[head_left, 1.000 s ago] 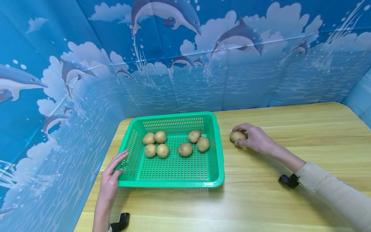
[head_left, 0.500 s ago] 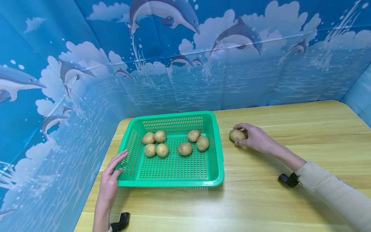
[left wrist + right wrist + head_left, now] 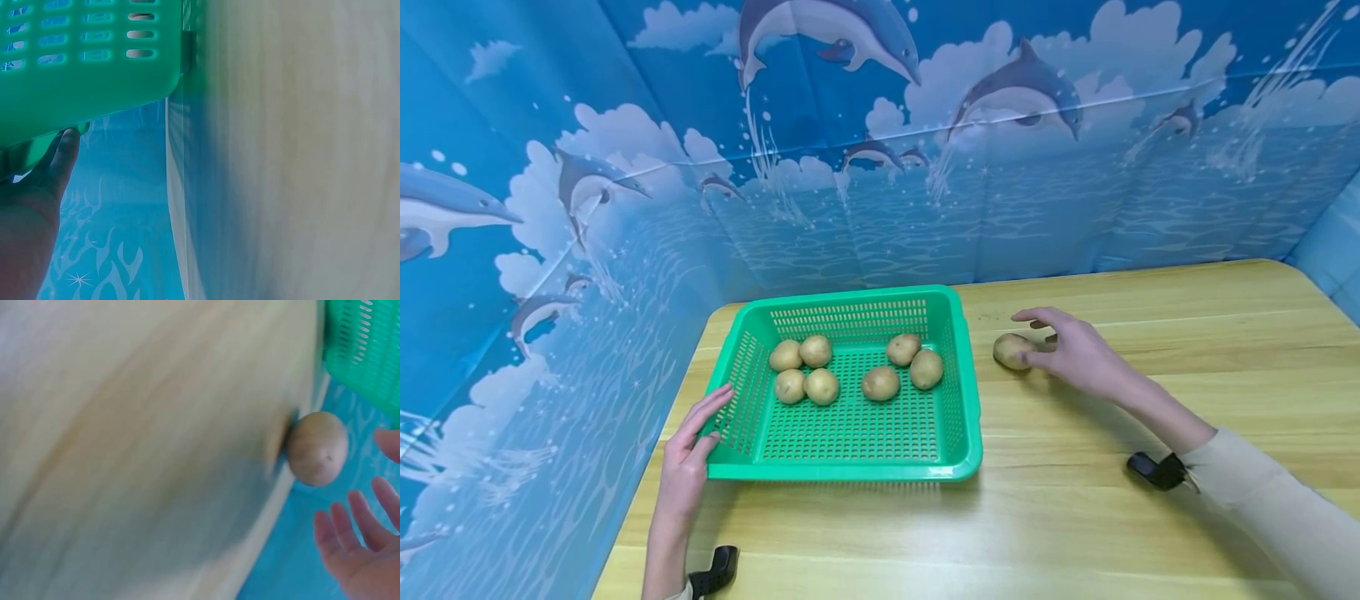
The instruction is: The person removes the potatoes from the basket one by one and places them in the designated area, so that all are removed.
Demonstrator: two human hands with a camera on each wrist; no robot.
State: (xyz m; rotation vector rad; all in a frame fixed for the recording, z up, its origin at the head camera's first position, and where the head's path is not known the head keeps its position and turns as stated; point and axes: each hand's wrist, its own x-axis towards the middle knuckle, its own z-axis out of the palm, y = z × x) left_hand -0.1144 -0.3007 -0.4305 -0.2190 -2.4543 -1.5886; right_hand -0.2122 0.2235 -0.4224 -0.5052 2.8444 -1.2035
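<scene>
A green plastic basket [image 3: 850,472] with slotted walls stands on the table, and inside it several potatoes [image 3: 880,383] lie in two groups, left and right. My left hand [image 3: 683,467] holds the basket's left rim near the front corner; in the left wrist view its thumb [image 3: 65,153] presses against the rim's underside. One more potato [image 3: 1013,352] rests on the wood to the right of the basket. Just right of it is my right hand [image 3: 1078,354], fingers spread and apart from it. The right wrist view has this potato [image 3: 319,449] free of the fingers [image 3: 369,525].
The wooden table [image 3: 1120,533] reaches far to the right. A blue curtain [image 3: 1000,200] printed with dolphins hangs behind and at the left. Black devices [image 3: 1157,471] are strapped at both wrists.
My right hand has let go of the potato, spreading its fingers and drawing back slightly to the right. The potato stays on the table, and the left hand keeps its place on the basket.
</scene>
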